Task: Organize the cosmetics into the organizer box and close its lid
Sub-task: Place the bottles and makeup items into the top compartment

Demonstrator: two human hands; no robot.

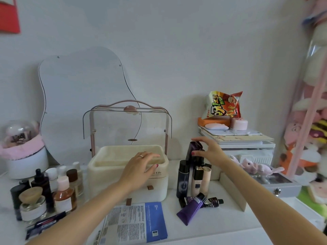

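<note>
Reaching forward over the white tabletop (230,225), the person is extending both bare arms. Left hand (139,167): fingers are lying spread and nearly straight, resting on the front rim of the cream organizer box (113,174), gripping nothing. The box's clear lid (127,124) is standing raised behind this hand, with the upper tray open beneath it. Right hand (208,149): fingers are spreading wide around the top of a dark purple bottle (193,149), thumb and forefinger on either side of it; whether they are touching it cannot be told. Directly below this hand, a black spray bottle (183,179) and beige foundation tubes (201,181) are standing together, and a purple tube (192,210) is lying nearer the person. Left of the left hand, a cluster of bottles and jars (44,190) is standing. Between the forearms, a blue and white sachet (134,221) is lying flat.
</note>
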